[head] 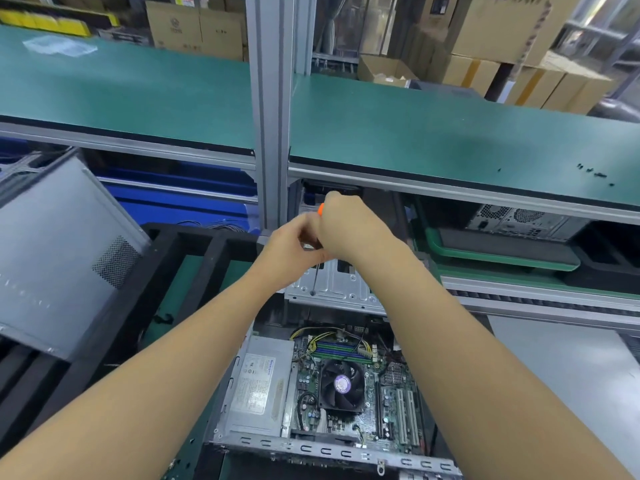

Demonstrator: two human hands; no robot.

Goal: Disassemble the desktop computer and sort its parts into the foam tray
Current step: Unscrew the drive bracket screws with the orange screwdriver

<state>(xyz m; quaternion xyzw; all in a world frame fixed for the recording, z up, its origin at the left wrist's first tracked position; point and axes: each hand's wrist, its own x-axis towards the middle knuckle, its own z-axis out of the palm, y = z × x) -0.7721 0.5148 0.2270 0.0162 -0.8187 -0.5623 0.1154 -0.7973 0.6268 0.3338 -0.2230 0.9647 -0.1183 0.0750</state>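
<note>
Screwdriver [316,276] — my right hand [343,232] fingers clamped on its orange handle, left hand [287,252] fingers curled round the shaft; tip on the drive cage [341,287] of the open desktop computer [329,386]. Foam tray [207,245] to its left — grey side panel [59,258] tilted over it.

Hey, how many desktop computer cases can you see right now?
2: the open computer directly in front, and a second tower at the right, beneath the green shelf. Others may be hidden.
</note>
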